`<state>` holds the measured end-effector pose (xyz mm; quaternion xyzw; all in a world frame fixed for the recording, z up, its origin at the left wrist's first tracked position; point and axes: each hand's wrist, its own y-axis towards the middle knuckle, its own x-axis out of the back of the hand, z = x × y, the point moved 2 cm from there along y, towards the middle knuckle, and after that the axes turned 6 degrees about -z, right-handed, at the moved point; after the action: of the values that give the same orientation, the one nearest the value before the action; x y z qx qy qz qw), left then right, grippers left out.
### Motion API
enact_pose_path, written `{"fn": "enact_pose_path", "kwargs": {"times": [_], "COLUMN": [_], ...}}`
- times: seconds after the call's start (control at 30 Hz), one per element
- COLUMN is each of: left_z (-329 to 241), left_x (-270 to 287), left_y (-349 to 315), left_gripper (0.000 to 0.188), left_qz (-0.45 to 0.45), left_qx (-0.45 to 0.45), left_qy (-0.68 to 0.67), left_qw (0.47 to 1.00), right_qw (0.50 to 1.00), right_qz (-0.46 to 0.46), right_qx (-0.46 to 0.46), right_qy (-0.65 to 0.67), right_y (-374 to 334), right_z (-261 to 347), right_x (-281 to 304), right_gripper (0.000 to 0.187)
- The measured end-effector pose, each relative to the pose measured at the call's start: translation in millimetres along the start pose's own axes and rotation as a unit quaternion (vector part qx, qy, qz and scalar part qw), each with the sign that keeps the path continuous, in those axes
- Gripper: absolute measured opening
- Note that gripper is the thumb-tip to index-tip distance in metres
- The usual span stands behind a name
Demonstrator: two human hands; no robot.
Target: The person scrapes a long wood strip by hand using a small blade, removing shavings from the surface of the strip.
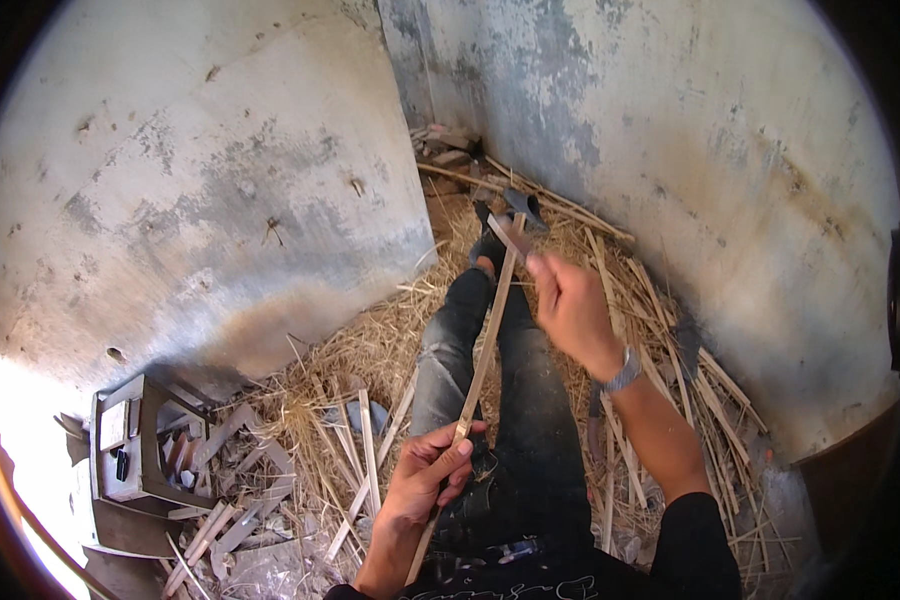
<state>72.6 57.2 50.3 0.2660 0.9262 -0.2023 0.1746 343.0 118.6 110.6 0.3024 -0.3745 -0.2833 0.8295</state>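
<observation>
My left hand (428, 478) is closed around a long, narrow strip of split bamboo or wood (483, 365), low over my lap. The strip slants up and away between my outstretched legs, its far end near my feet. My right hand (575, 312), with a metal watch (625, 370) on the wrist, grips a knife. Its handle is hidden in my fist. The knife blade (510, 238) is slightly blurred and lies across the strip close to its far end.
Shavings (370, 335) cover the floor around my legs. Many loose strips (715, 410) lie along the right wall, more at the left. A worn wooden box frame (150, 440) stands at the lower left. Stained walls (220, 180) rise on both sides; rubble (450, 150) sits in the far corner.
</observation>
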Motion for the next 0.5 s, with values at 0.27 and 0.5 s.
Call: {"fn": "enact_pose_path", "kwargs": {"times": [0.27,0.5], "left_z": [-9,-16], "left_x": [-4,-6], "left_y": [12,16], "left_gripper": [0.034,0.035], "left_qz": [-0.017,-0.012], "left_qx": [-0.012,-0.072], "left_qy": [0.004,-0.006], "left_qw": [1.0,0.997], "right_qw": [0.998,0.989], "right_qz": [0.03,0.093], "right_qx": [0.03,0.029], "right_qy": [0.042,0.111], "right_y": [-5,-57], "right_z": [12,52], "right_x": [-13,-22], "right_gripper": [0.03,0.026]}}
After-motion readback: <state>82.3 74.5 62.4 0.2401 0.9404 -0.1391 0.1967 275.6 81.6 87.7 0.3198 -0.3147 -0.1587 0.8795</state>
